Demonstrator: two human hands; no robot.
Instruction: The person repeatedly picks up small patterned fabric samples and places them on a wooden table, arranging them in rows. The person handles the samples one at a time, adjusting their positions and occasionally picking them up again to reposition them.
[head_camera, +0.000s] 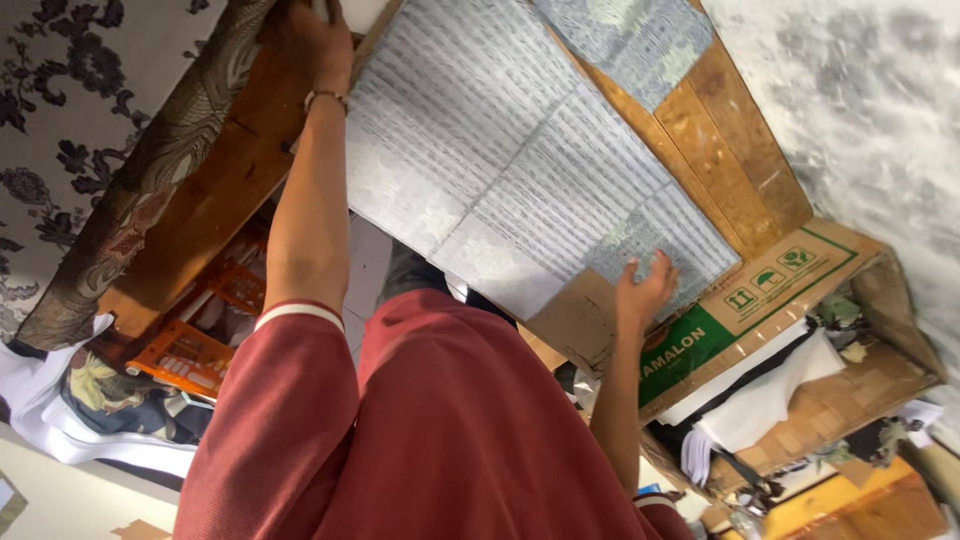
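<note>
A large grey-and-white patterned sheet lies over a wooden board, with creases dividing it into panels. My right hand rests flat on the sheet's near corner with fingers spread, next to a bare brown cardboard patch. My left hand reaches to the sheet's far corner at the top edge of the view, over the board's wooden edge. A thin band circles that wrist. The fingertips are cut off by the frame, so the grip is unclear. My red shirt with white-trimmed sleeves fills the bottom.
An open cardboard box with a green band holds white paper and clutter at the right. An orange plastic crate and floral cloth lie at the left. A mottled grey surface lies beyond the board.
</note>
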